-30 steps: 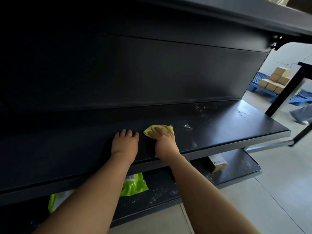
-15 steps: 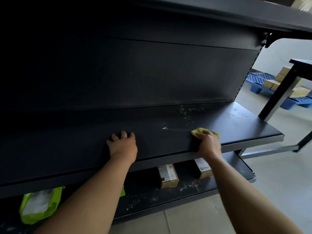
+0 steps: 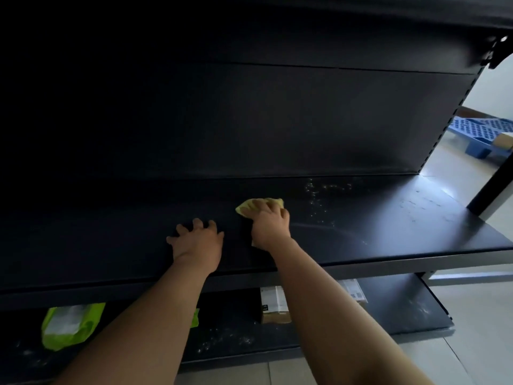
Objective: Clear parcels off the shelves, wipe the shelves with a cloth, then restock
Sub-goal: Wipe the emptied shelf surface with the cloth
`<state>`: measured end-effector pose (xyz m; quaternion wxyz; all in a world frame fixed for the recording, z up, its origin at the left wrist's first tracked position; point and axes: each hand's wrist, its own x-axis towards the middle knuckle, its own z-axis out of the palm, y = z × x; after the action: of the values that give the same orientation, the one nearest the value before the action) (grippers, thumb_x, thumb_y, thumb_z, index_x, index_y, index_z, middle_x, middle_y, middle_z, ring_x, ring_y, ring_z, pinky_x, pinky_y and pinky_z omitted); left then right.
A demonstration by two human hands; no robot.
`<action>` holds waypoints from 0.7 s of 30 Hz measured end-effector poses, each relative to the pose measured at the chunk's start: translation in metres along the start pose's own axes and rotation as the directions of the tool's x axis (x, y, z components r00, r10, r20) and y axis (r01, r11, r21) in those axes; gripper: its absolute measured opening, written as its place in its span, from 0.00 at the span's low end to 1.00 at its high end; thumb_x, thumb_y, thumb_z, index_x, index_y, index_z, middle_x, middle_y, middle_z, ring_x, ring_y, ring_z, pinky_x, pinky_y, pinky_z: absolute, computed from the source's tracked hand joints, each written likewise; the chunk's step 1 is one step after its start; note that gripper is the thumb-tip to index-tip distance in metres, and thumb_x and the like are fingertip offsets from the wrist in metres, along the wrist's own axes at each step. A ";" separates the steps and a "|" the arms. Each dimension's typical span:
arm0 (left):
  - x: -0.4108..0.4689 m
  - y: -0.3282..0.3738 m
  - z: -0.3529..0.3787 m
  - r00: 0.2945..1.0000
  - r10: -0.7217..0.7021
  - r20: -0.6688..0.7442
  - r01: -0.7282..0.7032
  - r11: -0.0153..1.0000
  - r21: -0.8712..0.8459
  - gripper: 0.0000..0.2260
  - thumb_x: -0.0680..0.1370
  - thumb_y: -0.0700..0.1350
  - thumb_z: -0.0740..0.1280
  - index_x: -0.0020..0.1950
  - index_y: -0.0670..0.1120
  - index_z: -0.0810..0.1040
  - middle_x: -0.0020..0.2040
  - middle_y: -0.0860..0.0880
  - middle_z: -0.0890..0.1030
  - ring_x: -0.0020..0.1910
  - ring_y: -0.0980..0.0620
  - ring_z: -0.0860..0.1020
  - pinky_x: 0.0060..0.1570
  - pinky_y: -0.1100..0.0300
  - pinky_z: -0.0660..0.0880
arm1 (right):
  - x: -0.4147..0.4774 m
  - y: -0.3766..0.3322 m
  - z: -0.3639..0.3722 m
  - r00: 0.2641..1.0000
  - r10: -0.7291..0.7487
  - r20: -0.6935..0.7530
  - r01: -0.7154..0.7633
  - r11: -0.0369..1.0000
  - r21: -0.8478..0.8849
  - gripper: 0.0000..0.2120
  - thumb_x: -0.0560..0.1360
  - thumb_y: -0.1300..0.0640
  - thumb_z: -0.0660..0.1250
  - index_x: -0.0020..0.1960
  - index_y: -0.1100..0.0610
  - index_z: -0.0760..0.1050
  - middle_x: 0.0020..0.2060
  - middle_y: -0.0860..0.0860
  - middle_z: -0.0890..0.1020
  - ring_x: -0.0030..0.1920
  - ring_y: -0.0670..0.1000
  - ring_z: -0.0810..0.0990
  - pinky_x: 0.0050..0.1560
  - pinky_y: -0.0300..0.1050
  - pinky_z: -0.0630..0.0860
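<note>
A black metal shelf (image 3: 388, 234) runs across the view with no parcels on it. My right hand (image 3: 270, 226) grips a yellow cloth (image 3: 251, 205) and presses it onto the shelf near the middle. My left hand (image 3: 198, 240) rests on the shelf just left of it, fingers spread. White dust specks (image 3: 316, 195) lie to the right of the cloth. On the lower shelf (image 3: 402, 309) lie a green parcel bag (image 3: 69, 325) at the left and two cardboard parcels (image 3: 274, 302), partly hidden behind my right forearm.
The upper shelf (image 3: 361, 15) overhangs closely above. A blue plastic pallet (image 3: 477, 133) with a box stands on the floor at the far right. A black post of another rack (image 3: 497, 179) slants by the shelf's right end. Pale floor tiles (image 3: 472, 343) lie below right.
My right hand has swept the cloth back leftward from near the shelf's right part to beside my left hand. The left hand has stayed planted on the shelf.
</note>
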<state>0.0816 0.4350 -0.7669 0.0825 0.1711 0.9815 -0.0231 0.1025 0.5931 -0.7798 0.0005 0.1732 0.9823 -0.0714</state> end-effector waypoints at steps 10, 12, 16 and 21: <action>-0.002 0.011 0.001 0.999 -0.041 0.028 0.039 0.996 0.074 0.24 0.83 0.55 0.44 0.78 0.50 0.47 0.78 0.41 0.51 0.74 0.34 0.54 0.68 0.37 0.61 | -0.037 0.131 -0.021 0.911 0.340 -0.232 -0.298 0.934 0.198 0.32 0.66 0.64 0.73 0.68 0.47 0.73 0.70 0.51 0.69 0.70 0.56 0.64 0.72 0.50 0.59; -0.002 0.014 -0.001 0.999 -0.035 0.033 0.033 0.997 0.075 0.23 0.84 0.54 0.44 0.78 0.50 0.47 0.77 0.40 0.51 0.75 0.35 0.53 0.68 0.37 0.60 | -0.035 0.115 -0.020 0.912 0.317 -0.260 -0.181 0.881 0.436 0.32 0.64 0.71 0.70 0.65 0.51 0.77 0.68 0.52 0.70 0.66 0.57 0.69 0.67 0.50 0.69; 0.003 0.013 -0.003 1.000 0.017 0.020 -0.018 0.999 0.038 0.22 0.84 0.52 0.45 0.78 0.51 0.48 0.78 0.40 0.51 0.76 0.40 0.51 0.69 0.38 0.60 | -0.004 0.041 -0.002 0.977 -0.123 -0.176 0.177 0.926 0.334 0.28 0.69 0.70 0.66 0.66 0.51 0.75 0.69 0.49 0.66 0.70 0.53 0.67 0.67 0.29 0.61; 0.019 0.014 -0.002 0.997 0.068 -0.030 -0.065 0.995 0.077 0.22 0.84 0.51 0.45 0.78 0.52 0.49 0.77 0.43 0.53 0.76 0.42 0.53 0.67 0.40 0.63 | 0.042 0.026 0.002 0.982 -0.187 0.006 0.184 0.973 0.140 0.32 0.76 0.62 0.61 0.78 0.49 0.55 0.77 0.51 0.53 0.77 0.52 0.50 0.77 0.48 0.47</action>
<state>0.0679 0.4546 -0.7684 0.0608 0.2070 0.9749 -0.0549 0.0717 0.6316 -0.7863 -0.0086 0.0794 0.9868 -0.1408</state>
